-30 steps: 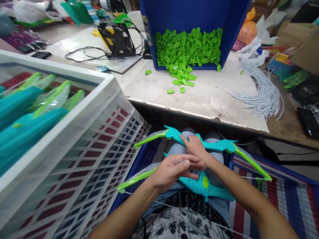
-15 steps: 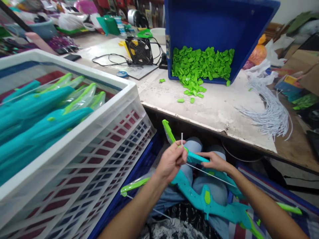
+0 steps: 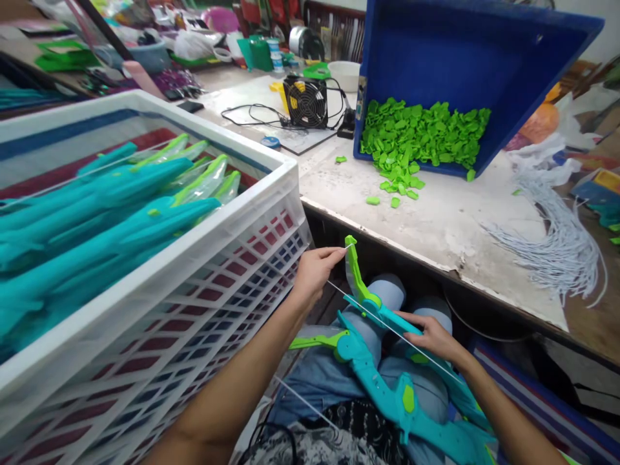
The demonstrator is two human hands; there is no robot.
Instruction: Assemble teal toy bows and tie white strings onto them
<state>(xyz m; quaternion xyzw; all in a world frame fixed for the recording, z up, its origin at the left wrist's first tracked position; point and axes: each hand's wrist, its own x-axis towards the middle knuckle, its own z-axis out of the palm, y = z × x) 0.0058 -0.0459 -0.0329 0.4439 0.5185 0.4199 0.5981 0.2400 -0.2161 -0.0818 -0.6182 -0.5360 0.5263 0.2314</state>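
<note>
My left hand (image 3: 314, 270) pinches the end of a thin white string (image 3: 387, 326) right at the green tip of a teal toy bow (image 3: 375, 309). The string runs taut from there down to the right. My right hand (image 3: 429, 336) grips the teal middle of that same bow over my lap. A second teal and green bow (image 3: 382, 381) lies across my thighs below it, a loose string trailing beneath.
A white lattice crate (image 3: 203, 258) full of finished teal bows stands at my left. The worn table (image 3: 436, 219) ahead carries a tipped blue bin (image 3: 465, 51) spilling green plastic pieces (image 3: 416, 132), a bundle of white strings (image 3: 557, 242) and a small black fan (image 3: 305, 102).
My left hand has moved up to the bow's green tip and pulled the string tight. The bow has swung more upright, and my view has shifted left.
</note>
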